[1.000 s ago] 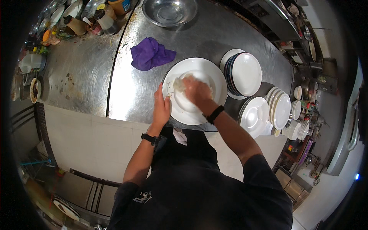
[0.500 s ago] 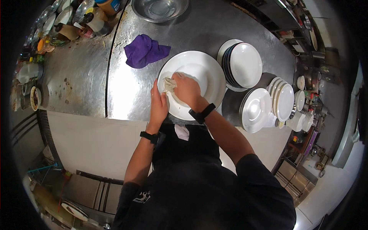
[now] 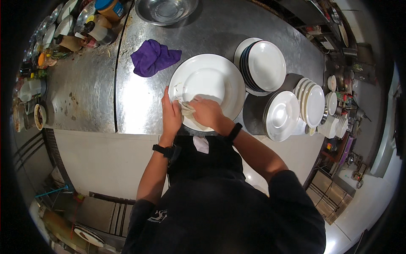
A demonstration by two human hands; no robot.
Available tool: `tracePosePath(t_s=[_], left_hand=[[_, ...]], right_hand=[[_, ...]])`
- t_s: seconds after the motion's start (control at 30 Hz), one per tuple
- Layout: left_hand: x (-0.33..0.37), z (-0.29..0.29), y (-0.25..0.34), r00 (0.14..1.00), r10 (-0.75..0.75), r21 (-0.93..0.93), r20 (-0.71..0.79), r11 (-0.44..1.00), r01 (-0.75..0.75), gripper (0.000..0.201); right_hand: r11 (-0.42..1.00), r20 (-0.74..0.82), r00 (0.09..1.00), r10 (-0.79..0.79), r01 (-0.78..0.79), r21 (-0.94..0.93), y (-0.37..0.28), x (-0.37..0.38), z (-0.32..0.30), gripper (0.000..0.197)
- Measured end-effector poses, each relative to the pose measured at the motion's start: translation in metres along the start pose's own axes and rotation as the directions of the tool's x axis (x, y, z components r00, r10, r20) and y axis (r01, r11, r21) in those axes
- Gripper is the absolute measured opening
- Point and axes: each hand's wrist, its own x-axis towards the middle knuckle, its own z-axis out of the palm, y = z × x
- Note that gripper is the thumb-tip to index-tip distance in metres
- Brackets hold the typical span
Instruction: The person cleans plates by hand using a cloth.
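Note:
A large white round plate (image 3: 230, 78) with a wide rim lies at the front edge of the steel table. My left hand (image 3: 171, 116) grips its left rim, the fingers stretched up along the edge. Bunched in my right hand (image 3: 207, 112) is a pale beige cloth (image 3: 187, 110), pressed on the lower left part of the plate's rim. Some faint marks show on the rim just above the cloth. A crumpled purple cloth (image 3: 152, 58) rests on the table, left of the plate and farther back.
Stacked dark-rimmed plates (image 3: 267, 65) stand right of the large plate, with more stacks of white plates (image 3: 282, 116) along the table's right side. A metal basin (image 3: 167, 10) sits at the back. Sauce bottles (image 3: 69, 42) and jars crowd the far left.
My right hand has moved the beige cloth down along the plate's left rim toward me. My left hand keeps its hold on the edge. The whole view has shifted slightly.

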Motion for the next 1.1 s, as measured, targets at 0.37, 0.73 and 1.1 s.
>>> tracePosePath(t_s=[0.37,0.73,1.1], left_hand=[[-0.001,-0.006,0.001,0.999,-0.038,0.015,0.014,0.999,0.038,0.060],[0.000,-0.004,-0.005,1.000,0.007,0.047,-0.019,0.999,-0.006,0.060],[0.001,-0.006,0.002,1.000,-0.028,0.032,-0.005,0.999,0.028,0.061]], right_hand=[[0.864,0.109,0.940,0.324,-0.248,-0.438,0.069,-0.007,-0.095,0.025],[0.977,0.396,0.895,0.204,-0.157,-0.147,0.038,-0.032,-0.049,0.025],[0.942,0.484,0.829,0.280,-0.139,-0.307,0.047,-0.016,-0.082,0.022]])
